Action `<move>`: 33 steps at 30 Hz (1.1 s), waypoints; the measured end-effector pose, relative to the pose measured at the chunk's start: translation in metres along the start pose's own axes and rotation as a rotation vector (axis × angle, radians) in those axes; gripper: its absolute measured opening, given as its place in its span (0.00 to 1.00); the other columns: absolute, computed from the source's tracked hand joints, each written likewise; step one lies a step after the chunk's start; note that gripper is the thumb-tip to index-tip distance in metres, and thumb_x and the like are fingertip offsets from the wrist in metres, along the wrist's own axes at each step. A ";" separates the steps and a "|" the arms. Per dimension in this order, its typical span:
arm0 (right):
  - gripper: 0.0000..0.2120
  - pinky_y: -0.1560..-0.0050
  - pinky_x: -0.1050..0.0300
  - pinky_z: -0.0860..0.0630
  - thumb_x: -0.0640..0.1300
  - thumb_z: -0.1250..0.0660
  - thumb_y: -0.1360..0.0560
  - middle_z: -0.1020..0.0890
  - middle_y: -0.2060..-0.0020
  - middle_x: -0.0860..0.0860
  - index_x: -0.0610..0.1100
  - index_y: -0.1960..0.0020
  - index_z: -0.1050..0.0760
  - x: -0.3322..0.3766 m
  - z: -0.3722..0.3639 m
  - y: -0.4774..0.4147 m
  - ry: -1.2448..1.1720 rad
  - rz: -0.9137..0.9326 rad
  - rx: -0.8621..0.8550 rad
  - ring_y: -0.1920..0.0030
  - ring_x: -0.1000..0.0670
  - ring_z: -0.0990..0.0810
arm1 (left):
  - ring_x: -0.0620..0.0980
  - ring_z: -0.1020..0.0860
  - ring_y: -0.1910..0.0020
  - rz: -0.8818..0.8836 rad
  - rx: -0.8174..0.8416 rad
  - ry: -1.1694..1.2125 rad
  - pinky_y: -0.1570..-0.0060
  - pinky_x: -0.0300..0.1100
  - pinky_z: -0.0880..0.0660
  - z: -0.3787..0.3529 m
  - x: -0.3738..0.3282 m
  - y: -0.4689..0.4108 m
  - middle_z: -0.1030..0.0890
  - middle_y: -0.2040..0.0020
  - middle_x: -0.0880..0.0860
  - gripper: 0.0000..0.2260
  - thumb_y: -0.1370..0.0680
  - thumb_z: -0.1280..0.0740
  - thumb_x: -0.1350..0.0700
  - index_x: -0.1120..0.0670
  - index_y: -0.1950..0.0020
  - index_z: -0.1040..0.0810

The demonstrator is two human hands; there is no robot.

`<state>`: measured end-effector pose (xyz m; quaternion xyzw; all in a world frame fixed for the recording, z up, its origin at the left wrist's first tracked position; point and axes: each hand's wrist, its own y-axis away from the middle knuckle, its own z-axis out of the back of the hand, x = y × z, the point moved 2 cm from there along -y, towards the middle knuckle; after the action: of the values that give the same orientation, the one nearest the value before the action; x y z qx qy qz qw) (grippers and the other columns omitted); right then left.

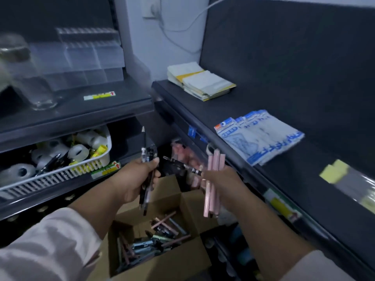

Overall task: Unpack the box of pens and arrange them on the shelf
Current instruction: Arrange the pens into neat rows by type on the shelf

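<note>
The open box (162, 266) of loose pens (160, 238) sits at 6 o'clock, below both hands. The left hand (134, 179) grips upright black pens (145, 157). At its 3 o'clock, the right hand (221, 183) clutches pink pens (210, 199) and a single pen (182, 164) pointing to 10 o'clock. The shelf (304, 179) lies at 2 o'clock.

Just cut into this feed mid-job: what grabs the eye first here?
The two hands at centre stand out: the left hand grips a bunch of black pens, and the right hand grips a fistful of pink pens. Just below them, an open cardboard box holds a jumble of loose pens. On the dark shelf to the right lie blue-and-white packets.
</note>
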<state>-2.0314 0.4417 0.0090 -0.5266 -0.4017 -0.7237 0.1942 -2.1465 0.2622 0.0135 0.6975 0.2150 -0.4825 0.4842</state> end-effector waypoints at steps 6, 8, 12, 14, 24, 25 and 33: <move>0.03 0.58 0.52 0.23 0.36 0.30 0.28 0.19 0.66 0.43 0.39 0.54 0.23 -0.008 0.034 0.064 -0.119 -0.017 -0.181 0.63 0.45 0.19 | 0.52 0.20 0.64 0.051 0.201 0.067 0.64 0.46 0.24 -0.036 -0.006 0.034 0.19 0.62 0.56 0.07 0.19 0.39 0.54 0.56 0.52 0.25; 0.04 0.60 0.54 0.22 0.36 0.30 0.28 0.19 0.68 0.45 0.39 0.54 0.22 -0.013 0.051 0.088 -0.151 -0.013 -0.243 0.64 0.47 0.19 | 0.51 0.21 0.66 0.053 0.280 0.034 0.69 0.42 0.24 -0.054 -0.002 0.046 0.19 0.62 0.55 0.08 0.18 0.40 0.54 0.55 0.53 0.24; 0.04 0.57 0.52 0.22 0.36 0.31 0.27 0.20 0.65 0.45 0.38 0.52 0.23 -0.025 0.094 0.136 -0.213 0.014 -0.376 0.62 0.46 0.19 | 0.50 0.22 0.70 0.057 0.409 -0.015 0.72 0.40 0.23 -0.098 0.006 0.077 0.22 0.64 0.55 0.10 0.18 0.41 0.55 0.57 0.56 0.25; 0.07 0.57 0.52 0.23 0.36 0.31 0.27 0.19 0.64 0.44 0.37 0.49 0.24 -0.032 0.119 0.161 -0.243 0.037 -0.436 0.63 0.47 0.18 | 0.53 0.21 0.69 0.033 0.426 -0.052 0.68 0.46 0.21 -0.123 0.008 0.097 0.21 0.66 0.56 0.09 0.19 0.39 0.58 0.59 0.56 0.25; 0.05 0.57 0.52 0.23 0.36 0.31 0.27 0.19 0.68 0.46 0.40 0.52 0.23 -0.102 0.265 0.302 -0.424 0.054 -0.683 0.61 0.45 0.19 | 0.54 0.24 0.65 0.024 0.601 -0.176 0.61 0.48 0.24 -0.281 0.059 0.226 0.22 0.64 0.56 0.08 0.21 0.35 0.54 0.59 0.54 0.21; 0.04 0.57 0.52 0.23 0.35 0.31 0.28 0.19 0.68 0.46 0.40 0.53 0.23 -0.113 0.285 0.319 -0.431 0.054 -0.711 0.60 0.44 0.19 | 0.54 0.24 0.65 0.035 0.616 -0.186 0.60 0.48 0.25 -0.300 0.070 0.242 0.23 0.64 0.56 0.09 0.21 0.34 0.54 0.58 0.55 0.21; 0.07 0.77 0.67 0.31 0.33 0.34 0.27 0.22 0.62 0.40 0.37 0.49 0.25 -0.183 0.427 0.463 -0.445 0.018 -0.933 0.78 0.56 0.23 | 0.54 0.27 0.64 0.079 0.731 -0.178 0.64 0.47 0.27 -0.442 0.145 0.365 0.25 0.62 0.55 0.10 0.20 0.36 0.53 0.57 0.56 0.22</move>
<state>-1.3793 0.4725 0.0682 -0.7019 -0.0634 -0.6944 -0.1452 -1.5963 0.4684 0.0856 0.7874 -0.0412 -0.5671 0.2382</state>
